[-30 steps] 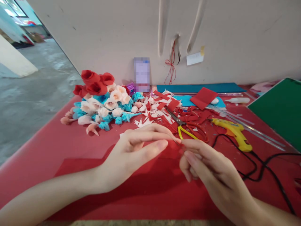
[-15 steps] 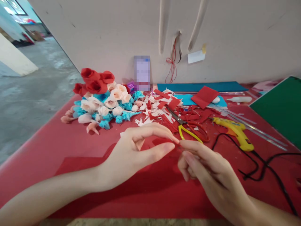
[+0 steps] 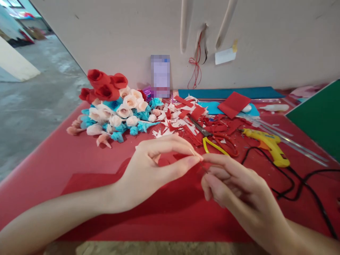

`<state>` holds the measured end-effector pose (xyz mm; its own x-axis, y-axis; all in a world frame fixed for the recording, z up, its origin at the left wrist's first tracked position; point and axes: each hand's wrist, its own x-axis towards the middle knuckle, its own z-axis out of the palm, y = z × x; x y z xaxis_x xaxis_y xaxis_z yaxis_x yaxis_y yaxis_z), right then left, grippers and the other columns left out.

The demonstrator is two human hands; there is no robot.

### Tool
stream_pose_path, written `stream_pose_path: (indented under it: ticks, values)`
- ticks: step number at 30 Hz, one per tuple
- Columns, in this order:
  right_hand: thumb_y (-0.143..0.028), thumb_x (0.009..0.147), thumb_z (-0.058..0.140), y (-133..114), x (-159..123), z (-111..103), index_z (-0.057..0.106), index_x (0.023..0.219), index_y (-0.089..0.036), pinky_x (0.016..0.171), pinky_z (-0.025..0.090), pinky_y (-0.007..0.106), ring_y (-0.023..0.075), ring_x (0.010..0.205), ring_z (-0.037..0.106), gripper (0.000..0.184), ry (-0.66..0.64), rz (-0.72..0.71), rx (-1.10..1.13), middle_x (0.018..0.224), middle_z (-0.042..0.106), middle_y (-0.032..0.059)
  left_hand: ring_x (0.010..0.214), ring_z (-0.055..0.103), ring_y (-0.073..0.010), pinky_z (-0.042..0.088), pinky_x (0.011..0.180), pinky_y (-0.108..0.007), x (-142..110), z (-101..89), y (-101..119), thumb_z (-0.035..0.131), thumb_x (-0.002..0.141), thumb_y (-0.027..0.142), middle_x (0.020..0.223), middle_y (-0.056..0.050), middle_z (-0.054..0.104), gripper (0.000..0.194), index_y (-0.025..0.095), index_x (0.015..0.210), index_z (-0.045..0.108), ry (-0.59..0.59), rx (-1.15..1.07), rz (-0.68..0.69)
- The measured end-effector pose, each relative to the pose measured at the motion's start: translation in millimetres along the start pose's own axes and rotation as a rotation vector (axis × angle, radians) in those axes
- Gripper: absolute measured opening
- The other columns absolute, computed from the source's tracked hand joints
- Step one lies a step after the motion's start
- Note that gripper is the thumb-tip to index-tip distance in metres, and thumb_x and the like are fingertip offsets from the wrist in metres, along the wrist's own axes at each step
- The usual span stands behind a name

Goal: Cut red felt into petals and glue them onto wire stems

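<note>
Above the table's front half, my left hand (image 3: 159,166) reaches in with its thumb and fingertips pinched together on a thin wire-like strand (image 3: 204,168). The lower end of that strand is between the thumb and curled fingers of my right hand (image 3: 233,180), whose index fingertip meets the left fingertips. The strand is too fine to tell its material. Beneath both hands lies a sheet of red paper (image 3: 87,189). Just beyond them rest scissors (image 3: 205,134) with one yellow and one red handle, beside a heap of red and white paper scraps (image 3: 172,122).
Red, white and blue paper flowers (image 3: 114,106) are piled at the back left. A yellow glue gun (image 3: 268,145) with a black cord (image 3: 305,191) lies right. A phone (image 3: 160,76) leans on the wall. A green board (image 3: 318,120) stands at the right edge.
My right thumb has moved slightly down and away from the left fingertips, and the strand between the hands now shows more clearly. The view has shifted a little.
</note>
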<state>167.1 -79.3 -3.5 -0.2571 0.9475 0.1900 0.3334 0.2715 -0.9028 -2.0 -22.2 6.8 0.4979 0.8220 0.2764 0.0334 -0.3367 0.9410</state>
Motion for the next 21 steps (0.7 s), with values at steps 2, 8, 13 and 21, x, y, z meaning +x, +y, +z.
stream_pose_path:
  ticks: [2, 8, 13, 21]
  values:
    - [-0.014, 0.086, 0.043, -0.6, 0.1, 0.5, 0.046, 0.101, -0.026, 0.048, 0.037, 0.011, 0.0015, 0.042, 0.036, 0.020, 0.018, -0.001, -0.037, 0.058, 0.048, -0.0092, 0.075, 0.058, -0.0100, 0.049, 0.070, -0.020, -0.8, 0.5, 0.3, 0.059, 0.077, 0.015, 0.076, 0.002, 0.064, 0.008, 0.020, 0.072, 0.065, 0.002, 0.001, 0.001]
    - [-0.011, 0.087, 0.040, 4.5, -3.4, 1.1, 0.047, 0.102, -0.027, 0.050, 0.040, 0.010, 0.0029, 0.050, 0.048, 0.023, 0.048, -0.063, -0.085, 0.060, 0.051, -0.0077, 0.074, 0.058, -0.0088, 0.049, 0.069, -0.018, -0.8, 0.1, 0.4, 0.061, 0.076, 0.014, 0.076, 0.003, 0.064, 0.009, 0.019, 0.069, 0.066, 0.026, 0.011, -0.025]
    - [-0.011, 0.087, 0.040, 6.8, -3.3, 0.1, 0.047, 0.104, -0.027, 0.050, 0.041, 0.011, 0.0036, 0.049, 0.049, 0.024, 0.084, -0.098, -0.092, 0.060, 0.051, -0.0073, 0.073, 0.058, -0.0082, 0.049, 0.068, -0.017, 0.3, 0.2, 0.5, 0.061, 0.075, 0.013, 0.076, 0.003, 0.064, 0.010, 0.020, 0.071, 0.067, 0.043, -0.001, -0.034]
    - [-0.010, 0.087, 0.039, 7.5, -5.2, 1.4, 0.045, 0.107, -0.027, 0.051, 0.042, 0.011, 0.0031, 0.050, 0.049, 0.027, 0.091, -0.105, -0.070, 0.061, 0.051, -0.0074, 0.072, 0.057, -0.0081, 0.050, 0.067, -0.016, -0.3, -0.2, 1.4, 0.061, 0.075, 0.013, 0.076, 0.003, 0.064, 0.012, 0.021, 0.070, 0.067, 0.039, -0.005, -0.046]
